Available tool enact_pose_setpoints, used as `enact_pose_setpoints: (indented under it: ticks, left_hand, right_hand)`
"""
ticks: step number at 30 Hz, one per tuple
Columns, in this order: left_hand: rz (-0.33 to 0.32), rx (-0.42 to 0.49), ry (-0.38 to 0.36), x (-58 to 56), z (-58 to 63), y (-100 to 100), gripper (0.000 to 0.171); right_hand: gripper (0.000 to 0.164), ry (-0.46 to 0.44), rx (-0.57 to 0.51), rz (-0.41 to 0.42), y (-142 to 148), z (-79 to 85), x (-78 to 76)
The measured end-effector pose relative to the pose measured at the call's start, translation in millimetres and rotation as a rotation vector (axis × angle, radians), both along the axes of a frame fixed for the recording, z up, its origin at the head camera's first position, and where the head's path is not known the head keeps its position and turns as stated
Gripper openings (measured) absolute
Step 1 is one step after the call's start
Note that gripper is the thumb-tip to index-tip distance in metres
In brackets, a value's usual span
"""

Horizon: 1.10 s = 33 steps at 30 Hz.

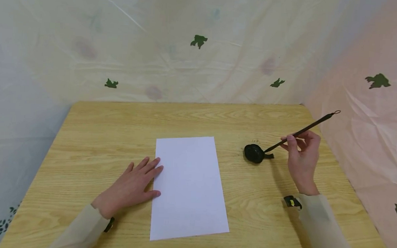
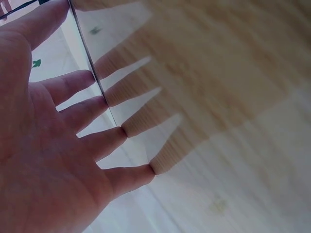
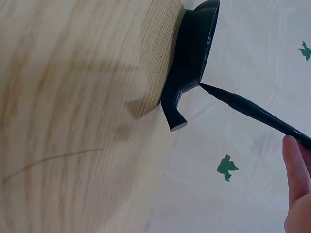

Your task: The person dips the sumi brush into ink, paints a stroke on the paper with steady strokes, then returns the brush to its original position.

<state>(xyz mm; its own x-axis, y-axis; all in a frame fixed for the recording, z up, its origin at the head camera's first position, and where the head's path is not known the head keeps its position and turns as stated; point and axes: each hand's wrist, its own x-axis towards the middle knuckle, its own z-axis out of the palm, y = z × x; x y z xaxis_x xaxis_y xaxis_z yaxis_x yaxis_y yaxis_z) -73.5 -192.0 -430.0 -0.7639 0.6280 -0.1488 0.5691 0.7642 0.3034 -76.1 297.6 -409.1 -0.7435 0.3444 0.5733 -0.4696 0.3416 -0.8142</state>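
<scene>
With my right hand [image 1: 303, 158] I pinch the shaft of a dark brush [image 1: 311, 125], slanted down to the left so its tip meets the right rim of a small black dish [image 1: 254, 153] with a stubby handle. My left hand [image 1: 130, 185] is spread, fingers straight, their tips on the left edge of a white sheet of paper [image 1: 189, 185] lying left of the dish on the wooden table [image 1: 119, 125], whose far edge meets a pale curtain [image 1: 155, 53].
</scene>
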Motion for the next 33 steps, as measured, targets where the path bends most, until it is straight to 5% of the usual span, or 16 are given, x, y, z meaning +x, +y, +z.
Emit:
enact_pose_setpoints:
  ticks: [10,33]
  left_hand:
    - [0.001,0.002,-0.009,0.4,2.3,-0.1,0.073]
    - [0.005,-0.001,-0.003,0.5,-0.4,-0.2,0.075]
  right_hand:
    - [0.033,0.045,-0.073,0.068,-2.2,2.7,-0.4]
    - [0.033,0.027,0.001,0.016,2.4,-0.4,-0.4]
